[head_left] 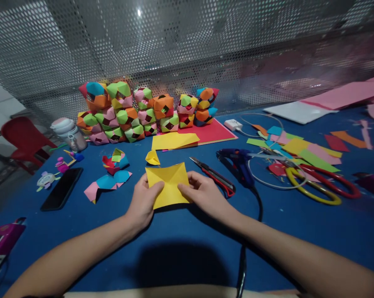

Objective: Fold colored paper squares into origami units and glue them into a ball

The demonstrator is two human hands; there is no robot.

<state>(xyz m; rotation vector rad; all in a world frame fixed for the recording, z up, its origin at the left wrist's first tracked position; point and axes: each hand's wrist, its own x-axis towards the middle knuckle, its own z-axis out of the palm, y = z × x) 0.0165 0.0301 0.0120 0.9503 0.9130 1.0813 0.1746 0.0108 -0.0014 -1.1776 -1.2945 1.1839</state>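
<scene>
Blue table beneath perforated metal wall; both hands' grip pinching yellow paper.

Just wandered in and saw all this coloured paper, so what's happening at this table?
A person is folding a yellow paper square on a blue table, pinching its near edge with the left hand and the right hand. The sheet shows creases. A small folded yellow piece lies just beyond it. At the back stands a stack of multicoloured paper cubes. A utility knife, glue gun and scissors lie to the right.
</scene>
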